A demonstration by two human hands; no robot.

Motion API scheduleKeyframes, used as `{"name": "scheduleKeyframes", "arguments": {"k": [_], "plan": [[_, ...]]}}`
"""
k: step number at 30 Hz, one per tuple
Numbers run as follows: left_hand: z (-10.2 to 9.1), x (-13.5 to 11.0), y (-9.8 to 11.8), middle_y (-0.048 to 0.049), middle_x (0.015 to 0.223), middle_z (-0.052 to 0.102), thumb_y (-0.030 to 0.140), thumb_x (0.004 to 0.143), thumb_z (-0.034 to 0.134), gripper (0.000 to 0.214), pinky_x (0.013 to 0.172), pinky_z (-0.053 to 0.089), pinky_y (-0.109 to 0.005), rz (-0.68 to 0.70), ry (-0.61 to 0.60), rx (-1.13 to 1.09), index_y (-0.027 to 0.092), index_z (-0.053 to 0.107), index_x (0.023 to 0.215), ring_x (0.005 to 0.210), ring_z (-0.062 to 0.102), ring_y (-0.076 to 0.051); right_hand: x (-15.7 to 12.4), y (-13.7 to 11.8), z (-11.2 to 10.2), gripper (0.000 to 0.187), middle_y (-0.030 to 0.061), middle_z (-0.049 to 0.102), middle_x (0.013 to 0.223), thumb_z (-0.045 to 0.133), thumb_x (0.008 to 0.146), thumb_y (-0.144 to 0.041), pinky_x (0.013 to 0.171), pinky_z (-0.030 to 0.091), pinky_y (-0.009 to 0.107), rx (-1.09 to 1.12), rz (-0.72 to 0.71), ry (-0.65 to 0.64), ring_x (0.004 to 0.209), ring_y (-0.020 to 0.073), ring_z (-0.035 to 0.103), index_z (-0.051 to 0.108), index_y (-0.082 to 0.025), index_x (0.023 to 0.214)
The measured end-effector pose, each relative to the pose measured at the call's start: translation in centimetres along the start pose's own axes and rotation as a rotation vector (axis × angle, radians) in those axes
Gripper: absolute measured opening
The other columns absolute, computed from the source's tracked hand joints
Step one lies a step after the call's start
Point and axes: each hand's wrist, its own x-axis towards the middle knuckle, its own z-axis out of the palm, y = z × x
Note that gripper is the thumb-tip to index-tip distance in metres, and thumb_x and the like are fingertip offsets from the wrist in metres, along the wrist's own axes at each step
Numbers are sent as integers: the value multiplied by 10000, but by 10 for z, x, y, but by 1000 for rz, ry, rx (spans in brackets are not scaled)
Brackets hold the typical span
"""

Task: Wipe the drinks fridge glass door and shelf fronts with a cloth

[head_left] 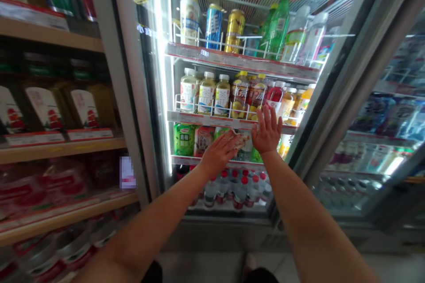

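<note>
I face an open drinks fridge lit from inside. My left hand (221, 151) reaches in with fingers stretched flat, its tips on or just by a small pale thing I cannot name, in front of the green and red cartons (184, 139). My right hand (266, 130) is open, fingers spread upward, against the front edge of the shelf (206, 119) that bears several yellow-capped and red-capped bottles (222, 95). Below my hands stand several small water bottles with red caps (241, 185).
The top shelf carries cans (214, 26) and green bottles (278, 24). The fridge's glass door (375, 110) swings open at the right. Wooden shelves (59, 148) with dark bottles and red packs fill the left side.
</note>
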Motion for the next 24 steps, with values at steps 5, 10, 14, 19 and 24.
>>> {"name": "scheduleKeyframes", "arguments": {"k": [5,10,14,19,24], "plan": [[8,5,15,-44,1555,472,148,997,648,266,1213,392,-508,-14,17,-19,179,693,1258,1511,290,-330,0,0,0,544,83,446,1583,365,1028,-356,1259,169,471,-10,-4,15,1539,233,278,426,-199,1545],[8,-6,14,-21,1489,554,167,1006,653,261,1193,434,-434,134,-52,-31,193,688,1263,1449,427,-263,1,-1,0,540,81,452,1579,387,1022,-334,1253,178,475,1,-8,29,1524,248,313,430,-203,1544],[-10,24,-16,-54,1535,499,132,1005,627,293,1223,374,-485,-171,106,36,202,682,1285,1490,349,-297,1,-2,0,543,80,447,1583,388,1028,-339,1255,175,472,7,-4,30,1526,247,308,411,-207,1555],[-8,30,-7,-70,1553,475,130,1009,598,313,1215,381,-495,-176,95,42,199,670,1306,1508,309,-301,1,0,1,568,72,429,1596,400,1026,-345,1264,159,467,17,-6,20,1538,231,278,358,-223,1580],[-10,43,-11,-69,1549,480,133,1025,560,295,1209,394,-462,-170,106,64,197,680,1287,1477,370,-291,1,0,1,574,76,432,1594,395,1029,-343,1258,175,468,24,-17,32,1539,231,276,340,-219,1587]]}}
